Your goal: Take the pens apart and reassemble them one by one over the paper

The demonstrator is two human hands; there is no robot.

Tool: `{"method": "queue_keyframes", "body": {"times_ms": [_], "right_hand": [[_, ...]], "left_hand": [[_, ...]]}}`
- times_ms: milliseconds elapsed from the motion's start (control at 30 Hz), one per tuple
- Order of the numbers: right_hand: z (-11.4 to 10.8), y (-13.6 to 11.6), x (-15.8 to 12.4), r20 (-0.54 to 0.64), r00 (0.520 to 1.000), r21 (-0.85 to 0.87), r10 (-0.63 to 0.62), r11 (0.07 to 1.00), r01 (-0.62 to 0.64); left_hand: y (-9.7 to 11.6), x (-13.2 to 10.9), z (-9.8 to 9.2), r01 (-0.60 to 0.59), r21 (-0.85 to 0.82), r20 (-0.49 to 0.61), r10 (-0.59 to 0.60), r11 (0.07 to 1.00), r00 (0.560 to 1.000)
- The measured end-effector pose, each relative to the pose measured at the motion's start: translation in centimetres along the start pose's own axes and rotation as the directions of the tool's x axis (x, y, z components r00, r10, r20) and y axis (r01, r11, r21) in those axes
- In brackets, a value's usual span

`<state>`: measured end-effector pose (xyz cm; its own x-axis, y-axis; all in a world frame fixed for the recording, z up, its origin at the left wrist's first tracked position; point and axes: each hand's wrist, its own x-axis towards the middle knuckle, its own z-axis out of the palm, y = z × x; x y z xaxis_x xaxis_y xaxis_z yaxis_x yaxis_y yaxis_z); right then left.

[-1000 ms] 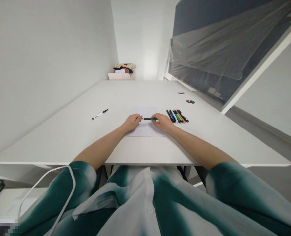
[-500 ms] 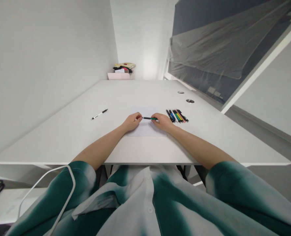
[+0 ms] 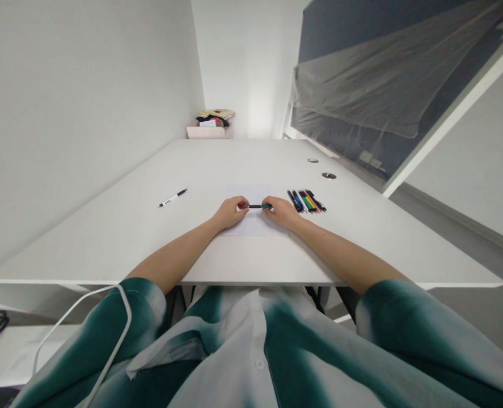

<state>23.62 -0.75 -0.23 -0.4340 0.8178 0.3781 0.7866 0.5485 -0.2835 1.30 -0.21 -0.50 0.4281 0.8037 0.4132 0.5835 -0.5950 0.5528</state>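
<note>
A green pen (image 3: 258, 206) lies level between both hands, just above a white sheet of paper (image 3: 252, 208) on the white table (image 3: 149, 238). My left hand (image 3: 229, 212) pinches the pen's left end with curled fingers. My right hand (image 3: 280, 211) grips its right end, fingers closed round it. Both wrists rest on the sheet's near part.
A row of several coloured pens (image 3: 306, 201) lies just right of my right hand. A black-and-white pen (image 3: 172, 198) lies alone at the left. Two cable holes (image 3: 328, 175) sit farther back at the right. A pink box with clutter (image 3: 211, 126) stands at the table's far end.
My left hand has slid slightly right along the pen, so the hands are closer together and less of the pen shows between them.
</note>
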Motion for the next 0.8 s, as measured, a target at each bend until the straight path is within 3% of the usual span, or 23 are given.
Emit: {"method": "queue_keyframes", "body": {"times_ms": [400,800], "right_hand": [[0.05,0.05,-0.04,-0.001,0.998,-0.026,-0.068,0.997,0.068],[0.11,0.18,0.01,-0.029,0.998,-0.003,-0.058,0.998,0.058]], "left_hand": [[-0.34,0.35,0.02,0.091,-0.03,-0.002,-0.091,0.995,0.996],[-0.53,0.56,0.0,0.103,-0.061,-0.025,-0.104,0.993,0.994]]}}
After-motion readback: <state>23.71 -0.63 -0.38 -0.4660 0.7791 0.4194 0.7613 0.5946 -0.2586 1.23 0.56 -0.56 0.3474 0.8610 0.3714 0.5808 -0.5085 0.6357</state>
